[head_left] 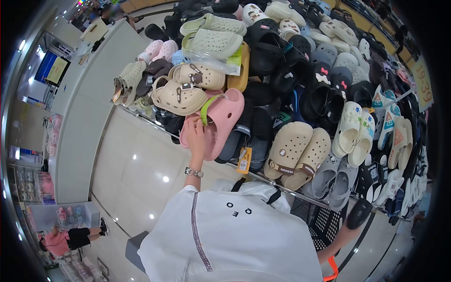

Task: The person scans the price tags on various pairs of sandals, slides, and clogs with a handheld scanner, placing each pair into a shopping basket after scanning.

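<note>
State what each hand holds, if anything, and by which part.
Left hand: pink rubbery footwear, at the edge beside the lime-green strip. Right hand: smooth dark oval object, seemingly by its lower end.

Clogs [358,134] and slippers [260,134] crowd the table [256,177]. Left of it, across a strip of floor [136,162], stands a counter [77,108]. A basket [324,223] sits at the table's near side; a price sign [423,83] stands far right.
</note>
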Available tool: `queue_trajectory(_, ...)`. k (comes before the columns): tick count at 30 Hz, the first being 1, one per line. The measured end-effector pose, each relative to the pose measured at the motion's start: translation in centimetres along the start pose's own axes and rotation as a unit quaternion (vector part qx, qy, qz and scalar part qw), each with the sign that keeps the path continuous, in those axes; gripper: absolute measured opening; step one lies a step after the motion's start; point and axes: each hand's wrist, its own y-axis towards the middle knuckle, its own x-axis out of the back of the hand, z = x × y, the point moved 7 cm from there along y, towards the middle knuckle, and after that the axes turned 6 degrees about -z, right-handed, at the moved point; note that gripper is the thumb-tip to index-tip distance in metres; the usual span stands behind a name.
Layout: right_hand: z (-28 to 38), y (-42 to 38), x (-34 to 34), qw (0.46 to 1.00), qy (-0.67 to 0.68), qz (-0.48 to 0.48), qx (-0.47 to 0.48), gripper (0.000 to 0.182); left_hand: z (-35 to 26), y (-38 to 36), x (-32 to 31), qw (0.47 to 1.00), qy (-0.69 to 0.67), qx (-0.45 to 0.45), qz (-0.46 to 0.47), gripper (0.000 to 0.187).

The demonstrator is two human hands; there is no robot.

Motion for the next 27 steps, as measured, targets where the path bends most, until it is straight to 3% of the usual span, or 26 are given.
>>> queue_trajectory(3,-1.8,1.0,3.4,0.999,-0.038,0.001,-0.022,0.024,0.2,1.7,1.9,0.990,0.113,-0.078,-0.044,0.023)
queue_trajectory(5,-4.8,1.3,4.2,0.998,-0.007,0.022,-0.065,0.018,-0.3,2.7,2.9,0.990,0.110,-0.070,-0.057,0.023)
queue_trajectory(8,-2.2,-0.1,3.9,0.987,0.111,0.069,-0.092,0.018,0.0,3.5,3.8,0.986,0.134,-0.065,-0.073,0.024)
queue_trajectory(10,0.7,-1.3,2.6,0.961,0.169,0.157,-0.153,0.015,0.3,3.1,3.8,0.994,0.064,-0.027,-0.083,0.023)
queue_trajectory(11,1.3,-2.2,1.4,0.944,0.234,0.157,-0.173,0.012,0.6,2.8,3.7,0.994,0.062,-0.029,-0.083,0.023)
queue_trajectory(13,0.4,-3.2,-1.5,0.937,0.231,0.187,-0.183,0.013,2.0,1.8,2.9,0.998,0.043,-0.004,-0.043,0.027)
queue_trajectory(16,3.2,-4.6,-4.8,0.898,0.293,0.290,-0.155,0.021,2.6,0.1,2.0,0.998,0.046,0.035,-0.018,0.030)
queue_trajectory(21,5.9,-7.6,-9.0,0.837,0.302,0.428,-0.157,0.018,3.2,-3.2,0.9,0.995,-0.010,0.098,0.011,0.033)
queue_trajectory(24,6.9,-9.6,-11.2,0.806,0.300,0.499,-0.106,0.015,2.6,-4.2,1.4,0.998,0.018,0.056,-0.007,0.028)
queue_trajectory(27,8.1,-11.2,-12.6,0.785,0.296,0.538,-0.080,0.014,1.4,-4.5,2.4,0.997,-0.013,0.072,-0.028,0.029)
